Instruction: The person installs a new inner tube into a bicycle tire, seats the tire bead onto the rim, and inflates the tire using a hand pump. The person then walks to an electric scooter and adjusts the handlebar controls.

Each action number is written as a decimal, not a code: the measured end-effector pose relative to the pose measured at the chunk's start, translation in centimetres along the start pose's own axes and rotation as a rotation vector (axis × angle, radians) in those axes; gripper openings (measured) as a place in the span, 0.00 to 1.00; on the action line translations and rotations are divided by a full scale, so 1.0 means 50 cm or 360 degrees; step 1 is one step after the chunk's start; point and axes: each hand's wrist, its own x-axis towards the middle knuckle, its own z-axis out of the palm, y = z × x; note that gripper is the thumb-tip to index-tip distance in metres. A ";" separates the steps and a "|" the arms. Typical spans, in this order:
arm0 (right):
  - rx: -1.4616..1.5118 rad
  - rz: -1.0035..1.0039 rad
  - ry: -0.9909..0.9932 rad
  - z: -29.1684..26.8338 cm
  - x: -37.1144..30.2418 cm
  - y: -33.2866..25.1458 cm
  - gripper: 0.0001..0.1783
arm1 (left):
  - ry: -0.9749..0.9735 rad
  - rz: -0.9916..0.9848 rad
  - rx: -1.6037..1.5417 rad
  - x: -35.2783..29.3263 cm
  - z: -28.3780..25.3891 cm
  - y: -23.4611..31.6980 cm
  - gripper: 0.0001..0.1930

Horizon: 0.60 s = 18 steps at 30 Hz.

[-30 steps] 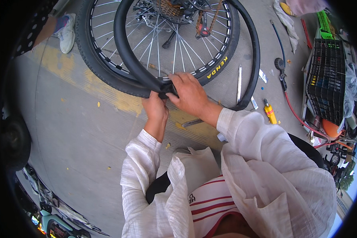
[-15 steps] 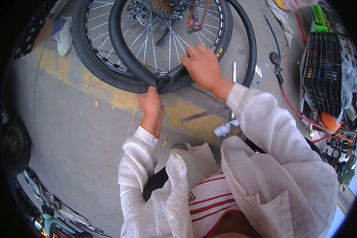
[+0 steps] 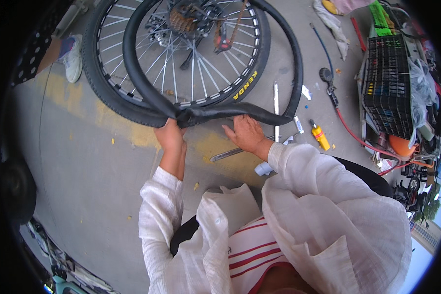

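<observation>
Black tube point(image 3: 215, 112) against right hand point(image 3: 250, 134)

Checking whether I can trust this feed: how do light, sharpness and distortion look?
Head view: light soft, no hard shadows around the left hand or right hand; head view: both hands and tube readable; head view: the pavement line bows near the left rim, where a dim tyre fades into black.

The left hand point(image 3: 170, 137) has room leftward over pavement point(image 3: 90, 171), but the bicycle wheel point(image 3: 182, 20) blocks it ahead.
</observation>
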 end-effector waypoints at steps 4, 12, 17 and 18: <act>-0.0510 -0.0523 0.0168 -0.091 0.070 0.012 0.44 | -0.0010 -0.0077 0.0011 -0.023 -0.026 0.020 0.13; -0.0118 -0.0740 0.0024 -0.096 0.175 0.147 0.06 | -0.0533 0.0925 0.1859 -0.130 -0.079 0.036 0.16; -0.0933 -0.0994 0.0341 -0.056 0.174 0.119 0.09 | -0.0979 0.2014 0.2116 -0.098 -0.060 0.020 0.23; -0.0585 -0.0709 0.0073 -0.059 0.165 0.093 0.08 | -0.0962 0.2022 0.2186 -0.083 -0.070 0.018 0.26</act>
